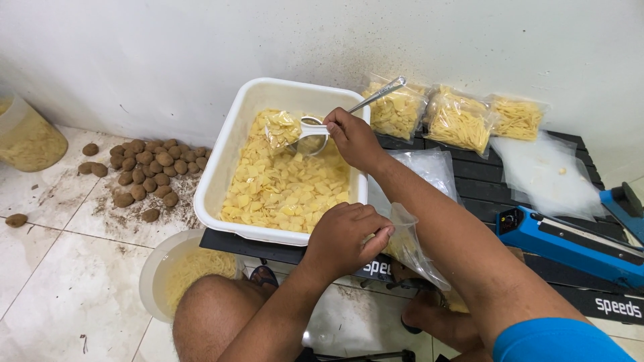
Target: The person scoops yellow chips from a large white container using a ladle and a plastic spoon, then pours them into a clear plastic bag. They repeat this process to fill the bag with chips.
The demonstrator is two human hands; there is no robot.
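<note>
My right hand [353,137] grips a metal ladle [315,127] by its handle, the scoop loaded with thin yellow slices over a white rectangular tub [221,157]. The tub is filled with pale yellow sliced chips [282,188]. My left hand [345,238] sits at the tub's near rim and pinches the mouth of a clear plastic bag [409,245] that hangs down beside the tub with some slices inside.
Three filled clear bags [456,117] lie against the white wall on a black slatted table [483,174], next to empty bags [543,171]. A blue heat sealer [570,241] sits at right. Brown round tubers [144,171] are heaped on the tiled floor, beside a bucket [157,275].
</note>
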